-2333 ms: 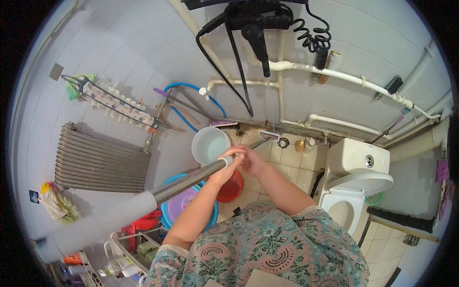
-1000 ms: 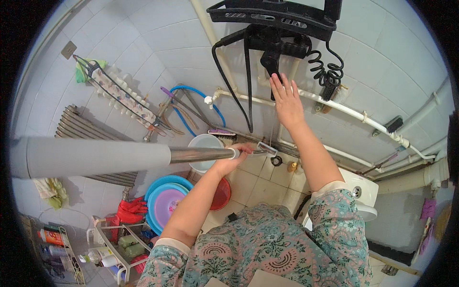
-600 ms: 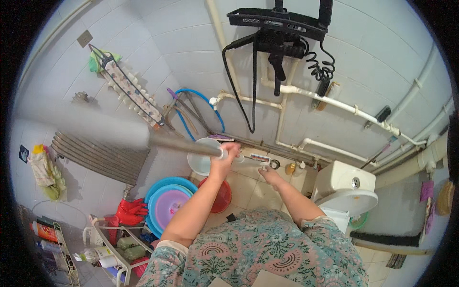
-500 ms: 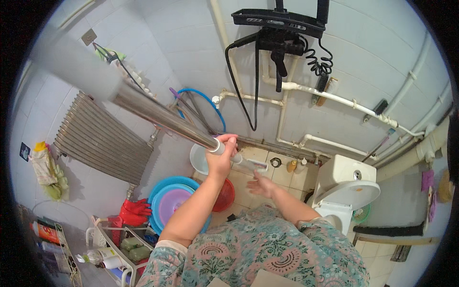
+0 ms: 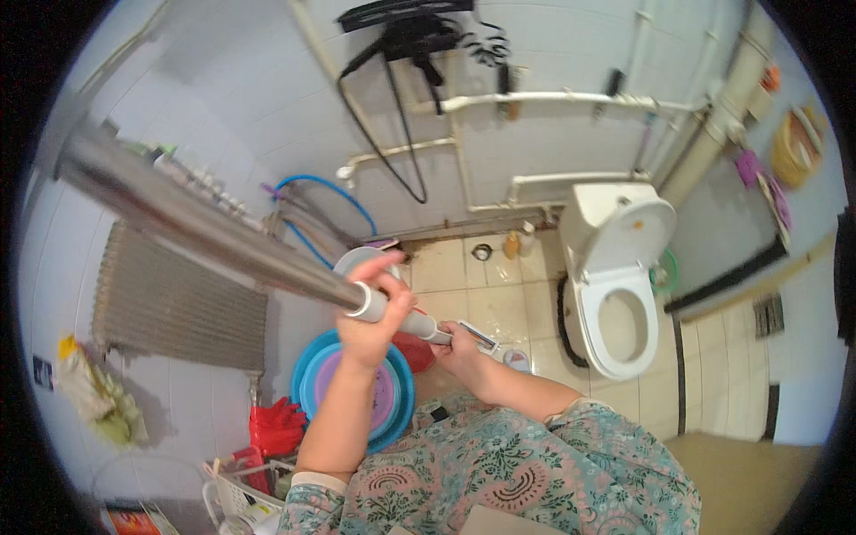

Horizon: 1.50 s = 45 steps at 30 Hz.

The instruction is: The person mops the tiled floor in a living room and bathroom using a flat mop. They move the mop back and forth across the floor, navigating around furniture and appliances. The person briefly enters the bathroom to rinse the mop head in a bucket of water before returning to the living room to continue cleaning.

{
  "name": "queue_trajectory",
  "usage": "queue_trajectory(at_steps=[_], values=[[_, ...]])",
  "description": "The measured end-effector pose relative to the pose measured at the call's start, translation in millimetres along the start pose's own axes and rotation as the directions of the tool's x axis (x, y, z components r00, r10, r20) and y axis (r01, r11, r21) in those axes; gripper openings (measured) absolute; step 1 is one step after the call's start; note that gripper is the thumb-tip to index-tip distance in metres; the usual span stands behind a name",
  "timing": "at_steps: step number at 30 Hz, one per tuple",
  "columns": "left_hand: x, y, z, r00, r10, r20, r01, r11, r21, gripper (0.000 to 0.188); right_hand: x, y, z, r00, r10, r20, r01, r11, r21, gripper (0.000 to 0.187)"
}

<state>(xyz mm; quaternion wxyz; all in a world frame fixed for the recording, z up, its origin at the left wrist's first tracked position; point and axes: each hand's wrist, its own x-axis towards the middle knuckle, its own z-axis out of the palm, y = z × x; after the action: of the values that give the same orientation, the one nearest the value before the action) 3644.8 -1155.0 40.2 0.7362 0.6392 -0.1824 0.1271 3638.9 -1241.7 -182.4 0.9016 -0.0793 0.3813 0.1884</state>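
A long metal pole [image 5: 214, 241] slants from the upper left down toward the floor, with a white collar and a white lower section. My left hand [image 5: 373, 328] is wrapped round it at the white collar, its index finger partly raised. Lower down, my right hand [image 5: 461, 353] is closed on the pole's white lower section. Just beyond the right hand shows a narrow, pale flat piece [image 5: 480, 337] with a dark edge; whether it joins the pole I cannot tell.
Stacked blue and purple basins [image 5: 404, 379] and a red basin [image 5: 415, 352] stand below the pole. A toilet [image 5: 615, 303] with raised lid is at right. A radiator [image 5: 178, 299] and red gloves [image 5: 278, 426] are at left; a black-hosed shower unit [image 5: 415, 40] hangs ahead.
My right hand, open and apart from the pole before, has closed on its lower section. The pole and left hand have shifted left and down in view, as the view turned right.
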Motion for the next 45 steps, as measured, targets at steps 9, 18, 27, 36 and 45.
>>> queue_trajectory(at_steps=[9, 18, 27, 36, 45], values=[[-19, -26, 62, 0.95, -0.013, 0.312, 0.139, 0.912, -0.385, 0.064, -44, -65, -86, 0.943, -0.093, -0.319, 0.117, 0.991, 0.059, 0.017], [-34, 0, 244, 0.816, 0.136, 0.562, 0.293, 0.74, -0.605, 0.026, -151, -213, -245, 0.831, -0.285, -0.477, 0.458, 0.838, 0.297, 0.024], [-131, 9, 464, 0.928, 0.012, 0.372, 0.22, 0.79, -0.573, 0.015, -329, -385, -278, 0.615, -0.641, -0.459, 0.738, 0.263, 0.621, 0.033], [-78, 63, 500, 0.665, 0.571, 0.481, 0.197, 0.487, -0.851, 0.027, -374, -475, -305, 0.582, -0.605, -0.543, 0.777, 0.216, 0.591, 0.027], [-48, 34, 526, 0.679, 0.585, 0.443, 0.107, 0.518, -0.848, 0.032, -381, -520, -320, 0.46, -0.749, -0.476, 0.682, -0.045, 0.73, 0.022]])
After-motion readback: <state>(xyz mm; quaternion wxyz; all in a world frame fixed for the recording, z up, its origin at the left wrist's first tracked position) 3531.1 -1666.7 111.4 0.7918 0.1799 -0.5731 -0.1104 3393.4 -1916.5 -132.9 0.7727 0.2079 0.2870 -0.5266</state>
